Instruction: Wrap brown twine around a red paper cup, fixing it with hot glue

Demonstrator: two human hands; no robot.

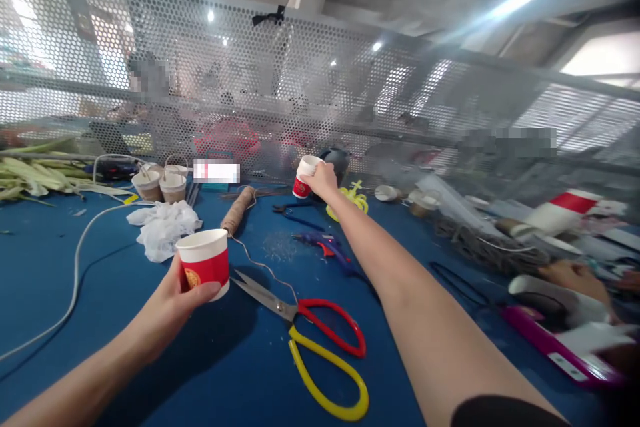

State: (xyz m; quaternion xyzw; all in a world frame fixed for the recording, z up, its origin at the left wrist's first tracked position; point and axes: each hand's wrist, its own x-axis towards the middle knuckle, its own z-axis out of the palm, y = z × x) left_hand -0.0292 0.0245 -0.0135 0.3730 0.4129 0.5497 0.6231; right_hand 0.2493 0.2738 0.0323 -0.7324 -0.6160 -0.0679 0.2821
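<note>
My left hand (pixel 187 290) grips a red and white paper cup (pixel 205 260) by its side, holding it upright above the blue table. Farther off, my right hand (pixel 323 180) has its fingers around another red and white paper cup (pixel 301 188), which may be more than one nested together. Between my arms lie large scissors (pixel 287 310) with one red and one yellow handle, blades parted. A blue glue gun (pixel 327 245) and dark-handled pliers (pixel 297 213) rest near my right forearm. Behind the left cup is a spool of brown twine (pixel 237 210), its loose strand trailing to the scissors.
A crumpled white cloth (pixel 167 227), small cups with handles (pixel 173 185) and green husks (pixel 35 177) lie left. A white cable (pixel 77 260) crosses there. Right are a purple object (pixel 545 343), grey cord (pixel 490 247) and another person's hand (pixel 575 280). A perforated metal screen (pixel 325 100) stands behind.
</note>
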